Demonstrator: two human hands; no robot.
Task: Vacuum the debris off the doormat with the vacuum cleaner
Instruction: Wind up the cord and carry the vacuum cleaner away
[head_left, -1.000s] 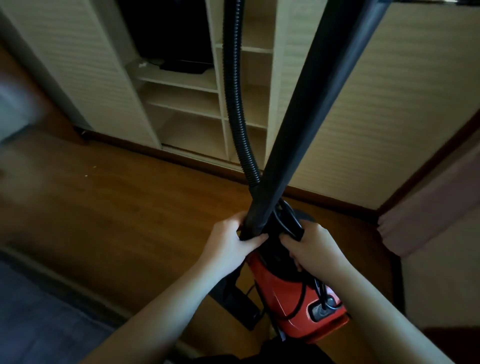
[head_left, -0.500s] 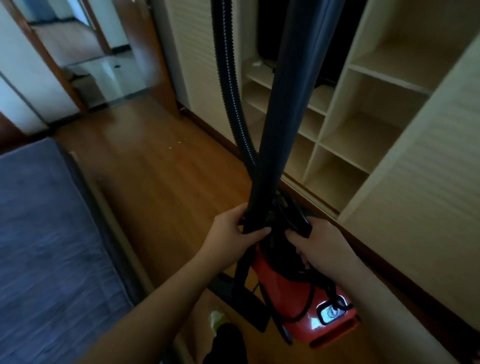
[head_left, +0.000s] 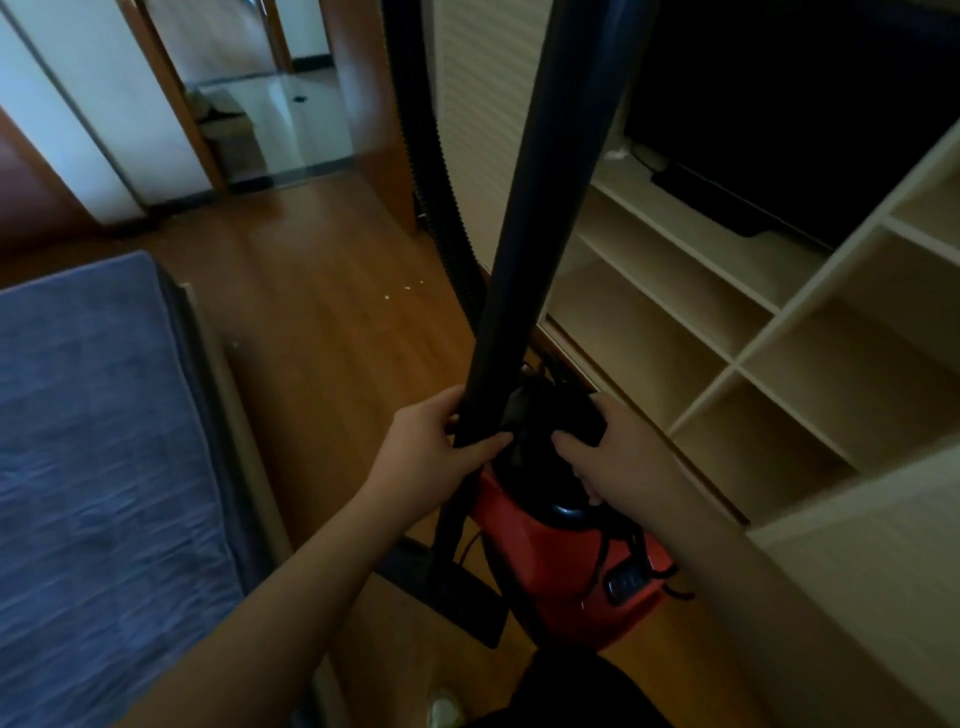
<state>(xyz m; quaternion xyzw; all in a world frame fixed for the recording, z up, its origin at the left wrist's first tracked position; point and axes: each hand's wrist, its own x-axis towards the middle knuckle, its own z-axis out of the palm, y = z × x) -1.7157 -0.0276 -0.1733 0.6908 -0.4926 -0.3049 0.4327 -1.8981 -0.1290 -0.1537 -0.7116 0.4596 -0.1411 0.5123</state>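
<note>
Head view, grip: my left hand (head_left: 434, 447) is wrapped round the wand (head_left: 524, 249); my right hand (head_left: 608, 452) clasps the vacuum cleaner (head_left: 561, 566) by its black handle.
Handling: I judge the canister heavy and rigid, hanging below both hands.
Doormat: not visible.

— Any lettering on the red vacuum cleaner (head_left: 561, 566) below the grip?
— None legible; only a blurred panel (head_left: 626, 581) low on the body.
— Elsewhere?
— Nothing readable.
</note>
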